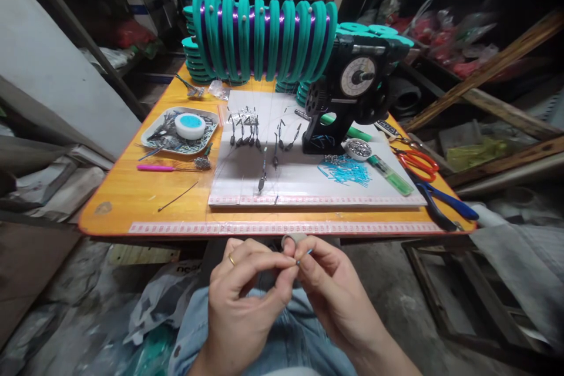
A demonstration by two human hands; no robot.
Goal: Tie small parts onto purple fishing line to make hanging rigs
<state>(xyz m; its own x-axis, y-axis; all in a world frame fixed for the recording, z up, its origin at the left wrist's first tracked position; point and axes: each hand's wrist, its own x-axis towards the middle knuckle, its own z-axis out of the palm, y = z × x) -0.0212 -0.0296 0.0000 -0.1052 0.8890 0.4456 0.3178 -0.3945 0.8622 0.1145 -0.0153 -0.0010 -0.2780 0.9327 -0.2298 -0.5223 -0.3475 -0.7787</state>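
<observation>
Two bare hands are together just in front of the wooden surface. The left hand, with one gold ring, and the right hand both have their fingertips closed on one thin, blue, stick-like piece.

On the surface lies one flat white board. One pink-and-white measuring strip runs along its front edge, and a second pink-and-white strip along the surface's. Dark, teardrop-shaped weights lie on the board: about five clustered at left, four more spread rightward and forward. One black machine with one round dial stands behind; beside it hang roughly nine teal discs wound with purple line.

To the left are one white tray, holding one round white tub, and one pink-handled tool. To the right are one small white bowl of metal bits, one red-handled tool and one pair of blue-handled pliers.
</observation>
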